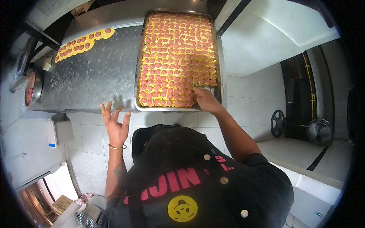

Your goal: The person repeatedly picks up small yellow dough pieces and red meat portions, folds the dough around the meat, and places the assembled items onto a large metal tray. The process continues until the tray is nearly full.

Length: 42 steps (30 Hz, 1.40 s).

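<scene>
A large metal tray [223,95] lies lengthwise on the counter, packed with rows of small yellow-wrapped dumplings [175,57] topped with pink meat filling. My right hand [207,100] reaches into its near right corner, fingers curled together against the end of the nearest rows. What those fingers hold, if anything, is hidden. My left hand [117,125] hovers empty by the counter's front edge, left of the tray, with floury fingers spread. At the far left of the counter, overlapping yellow wrappers [84,47] lie in a strip, each bearing a pink ball of filling.
The grey counter [99,72] is dusted with flour. A metal bowl [37,88] of pink minced meat stands at its left end, near a small pale block [47,63]. White panels rise right of the tray. A black handwheel [278,123] is further right.
</scene>
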Each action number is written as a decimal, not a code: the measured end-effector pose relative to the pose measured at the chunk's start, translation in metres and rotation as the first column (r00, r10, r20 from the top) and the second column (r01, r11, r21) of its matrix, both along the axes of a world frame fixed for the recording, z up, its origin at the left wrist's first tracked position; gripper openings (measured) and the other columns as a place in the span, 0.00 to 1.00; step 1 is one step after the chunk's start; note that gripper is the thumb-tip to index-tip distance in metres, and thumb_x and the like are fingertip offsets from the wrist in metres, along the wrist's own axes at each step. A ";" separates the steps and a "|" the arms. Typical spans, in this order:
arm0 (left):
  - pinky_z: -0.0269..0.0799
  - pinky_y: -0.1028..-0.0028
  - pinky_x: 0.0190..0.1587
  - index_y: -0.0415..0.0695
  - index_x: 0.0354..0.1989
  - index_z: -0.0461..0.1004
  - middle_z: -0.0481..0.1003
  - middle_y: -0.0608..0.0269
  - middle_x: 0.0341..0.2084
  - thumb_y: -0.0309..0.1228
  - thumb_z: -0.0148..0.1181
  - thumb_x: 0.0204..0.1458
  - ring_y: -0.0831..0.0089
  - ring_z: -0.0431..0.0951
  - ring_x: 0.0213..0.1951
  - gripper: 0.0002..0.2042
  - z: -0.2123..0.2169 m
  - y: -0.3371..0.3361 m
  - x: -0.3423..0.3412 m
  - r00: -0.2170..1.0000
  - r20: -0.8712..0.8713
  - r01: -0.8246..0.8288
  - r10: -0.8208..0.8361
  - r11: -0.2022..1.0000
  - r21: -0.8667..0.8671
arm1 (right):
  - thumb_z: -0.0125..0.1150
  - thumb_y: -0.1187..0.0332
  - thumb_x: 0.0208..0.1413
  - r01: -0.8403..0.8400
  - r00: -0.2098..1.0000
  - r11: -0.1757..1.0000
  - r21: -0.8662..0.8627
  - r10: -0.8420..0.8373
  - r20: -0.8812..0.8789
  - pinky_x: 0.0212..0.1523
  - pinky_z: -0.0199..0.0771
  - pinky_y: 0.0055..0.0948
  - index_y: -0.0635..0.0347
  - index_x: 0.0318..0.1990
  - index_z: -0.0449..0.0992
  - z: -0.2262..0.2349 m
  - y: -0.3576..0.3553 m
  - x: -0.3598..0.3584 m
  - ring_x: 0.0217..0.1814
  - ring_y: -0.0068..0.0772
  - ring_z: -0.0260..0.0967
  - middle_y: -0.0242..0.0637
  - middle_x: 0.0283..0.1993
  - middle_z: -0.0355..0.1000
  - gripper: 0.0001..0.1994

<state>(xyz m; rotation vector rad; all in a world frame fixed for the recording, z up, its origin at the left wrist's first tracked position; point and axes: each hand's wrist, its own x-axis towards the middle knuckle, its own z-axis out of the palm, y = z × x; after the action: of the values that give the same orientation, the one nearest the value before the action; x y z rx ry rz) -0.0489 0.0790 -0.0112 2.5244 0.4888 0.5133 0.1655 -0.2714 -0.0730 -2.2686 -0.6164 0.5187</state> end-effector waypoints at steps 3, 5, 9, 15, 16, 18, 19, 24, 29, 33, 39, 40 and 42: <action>0.53 0.46 0.74 0.39 0.48 0.82 0.68 0.44 0.67 0.39 0.72 0.56 0.37 0.50 0.77 0.18 -0.003 0.041 -0.001 0.997 -0.006 -0.074 0.073 0.995 -0.073 | 0.51 0.74 0.61 0.204 0.977 0.978 0.049 -0.200 -0.069 0.47 0.75 0.48 0.65 0.45 0.74 0.038 -0.001 -0.008 0.48 0.58 0.78 0.57 0.43 0.77 0.09; 0.65 0.54 0.67 0.39 0.48 0.82 0.76 0.45 0.59 0.37 0.71 0.57 0.46 0.68 0.68 0.16 -0.005 0.073 0.007 0.995 0.043 -0.082 0.087 0.989 -0.121 | 0.54 0.76 0.62 0.232 0.972 0.971 0.053 -0.234 0.027 0.46 0.76 0.39 0.66 0.48 0.76 0.053 0.011 0.004 0.43 0.41 0.77 0.46 0.41 0.78 0.10; 0.77 0.70 0.49 0.38 0.47 0.82 0.83 0.52 0.47 0.34 0.70 0.59 0.66 0.83 0.45 0.14 -0.027 0.144 0.040 0.978 0.145 -0.062 0.149 0.874 -0.482 | 0.54 0.76 0.64 0.097 0.959 0.971 0.220 -0.150 0.240 0.48 0.78 0.36 0.65 0.53 0.78 0.055 0.139 0.023 0.43 0.38 0.78 0.42 0.42 0.80 0.13; 0.71 0.79 0.36 0.37 0.46 0.82 0.79 0.70 0.31 0.34 0.67 0.63 0.83 0.73 0.32 0.11 -0.070 0.221 0.095 0.975 0.198 0.107 0.102 0.563 -0.820 | 0.55 0.69 0.63 -0.169 0.872 0.965 -0.202 0.242 0.425 0.60 0.75 0.49 0.59 0.58 0.79 0.032 0.397 0.081 0.60 0.57 0.74 0.56 0.58 0.74 0.18; 0.71 0.78 0.35 0.38 0.45 0.82 0.79 0.70 0.30 0.32 0.66 0.64 0.83 0.72 0.31 0.10 -0.078 0.231 0.098 0.978 0.181 0.103 0.107 0.507 -0.856 | 0.54 0.70 0.62 -0.135 0.876 0.938 -0.318 0.263 0.404 0.62 0.75 0.48 0.60 0.58 0.79 0.037 0.434 0.104 0.63 0.56 0.73 0.55 0.61 0.73 0.18; 0.73 0.77 0.38 0.40 0.43 0.82 0.79 0.71 0.33 0.31 0.64 0.65 0.81 0.75 0.34 0.08 -0.074 0.249 0.098 0.993 0.102 0.052 0.054 0.581 -0.812 | 0.54 0.70 0.62 -0.043 0.896 0.906 -0.420 0.221 0.385 0.63 0.74 0.48 0.59 0.58 0.78 0.050 0.494 0.145 0.62 0.56 0.73 0.54 0.61 0.74 0.18; 0.73 0.75 0.38 0.42 0.41 0.81 0.78 0.73 0.35 0.31 0.62 0.66 0.81 0.76 0.35 0.06 -0.072 0.255 0.099 0.990 0.132 0.084 0.043 0.571 -0.817 | 0.54 0.71 0.62 0.002 0.905 0.885 -0.465 0.197 0.377 0.64 0.74 0.47 0.59 0.58 0.78 0.054 0.520 0.161 0.61 0.57 0.74 0.54 0.60 0.74 0.18; 0.79 0.70 0.47 0.38 0.55 0.76 0.80 0.58 0.44 0.33 0.59 0.67 0.69 0.81 0.45 0.14 -0.087 0.277 0.117 0.998 0.058 0.062 -0.027 0.198 -0.978 | 0.54 0.68 0.63 -0.007 0.793 0.867 -0.499 0.309 0.525 0.62 0.74 0.49 0.63 0.56 0.78 0.005 0.572 0.214 0.60 0.54 0.75 0.52 0.60 0.75 0.17; 0.76 0.62 0.59 0.37 0.57 0.70 0.78 0.49 0.53 0.32 0.57 0.67 0.63 0.78 0.56 0.15 -0.131 0.279 0.137 0.907 0.391 0.420 -0.157 0.259 -0.870 | 0.54 0.65 0.63 -0.066 0.658 0.773 -0.631 0.509 0.555 0.60 0.74 0.48 0.63 0.54 0.78 -0.016 0.556 0.158 0.62 0.51 0.74 0.52 0.58 0.76 0.16; 0.75 0.63 0.61 0.38 0.63 0.68 0.76 0.52 0.55 0.34 0.50 0.70 0.63 0.78 0.57 0.18 -0.127 0.275 0.153 0.967 0.238 0.243 -0.093 0.047 -0.969 | 0.53 0.66 0.64 -0.226 0.707 0.881 -0.416 0.443 0.552 0.60 0.73 0.49 0.62 0.51 0.80 0.014 0.525 0.059 0.61 0.54 0.73 0.52 0.56 0.76 0.15; 0.73 0.64 0.64 0.39 0.65 0.68 0.75 0.56 0.57 0.32 0.43 0.74 0.63 0.77 0.58 0.17 -0.095 0.268 0.126 0.926 0.307 0.376 -0.220 0.482 -0.791 | 0.57 0.67 0.64 -0.329 0.729 0.931 -0.156 0.355 0.585 0.57 0.74 0.52 0.62 0.51 0.80 0.021 0.449 -0.030 0.56 0.58 0.74 0.51 0.53 0.76 0.13; 0.73 0.64 0.64 0.39 0.66 0.68 0.75 0.56 0.57 0.31 0.43 0.74 0.63 0.77 0.58 0.17 -0.080 0.263 0.119 0.919 0.323 0.395 -0.227 0.512 -0.763 | 0.58 0.68 0.64 -0.335 0.735 0.941 -0.048 0.293 0.611 0.55 0.75 0.51 0.62 0.52 0.79 0.020 0.437 -0.036 0.54 0.59 0.74 0.52 0.52 0.76 0.13; 0.72 0.63 0.65 0.39 0.66 0.68 0.74 0.56 0.58 0.31 0.44 0.74 0.64 0.76 0.59 0.17 -0.027 0.254 0.104 0.920 0.323 0.393 -0.223 0.529 -0.752 | 0.59 0.69 0.65 -0.132 0.892 0.970 0.206 0.025 0.452 0.50 0.76 0.44 0.63 0.54 0.79 0.039 0.419 -0.048 0.49 0.51 0.76 0.49 0.48 0.77 0.13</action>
<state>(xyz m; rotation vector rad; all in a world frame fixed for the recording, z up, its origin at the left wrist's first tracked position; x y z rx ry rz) 0.0551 0.3332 -0.0386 1.5785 0.1185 0.2788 0.1174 0.1475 -0.0343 -2.1486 -0.9473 -0.0526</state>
